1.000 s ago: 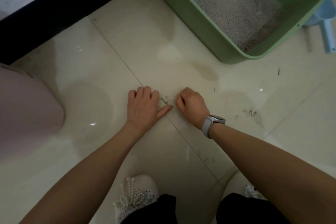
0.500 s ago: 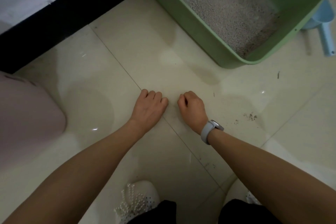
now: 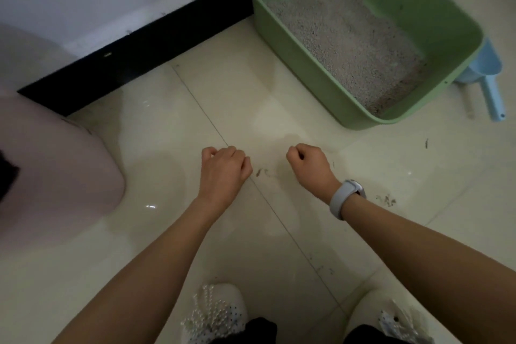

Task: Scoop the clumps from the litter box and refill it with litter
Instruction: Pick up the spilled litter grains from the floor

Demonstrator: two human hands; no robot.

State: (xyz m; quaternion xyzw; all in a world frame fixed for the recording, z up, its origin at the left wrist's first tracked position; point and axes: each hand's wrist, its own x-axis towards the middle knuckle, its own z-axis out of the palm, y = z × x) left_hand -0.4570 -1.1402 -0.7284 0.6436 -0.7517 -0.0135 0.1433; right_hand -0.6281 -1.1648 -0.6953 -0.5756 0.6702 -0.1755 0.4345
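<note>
Both hands hover low over the floor with fingers curled in: the left hand (image 3: 224,169) and the right hand (image 3: 308,166) may each pinch a few stray bits, but the view is too dim to tell. A dark litter speck (image 3: 261,172) lies between them. The litter box (image 3: 321,70) sits beyond the right hand, and the blue scoop (image 3: 491,84) is at its far side. This looks like floor tidying; next comes reaching for the scoop.

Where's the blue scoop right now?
In the head view, the blue scoop lies on the floor at far right, tucked against the green litter box's right side, handle pointing toward the person.
</note>
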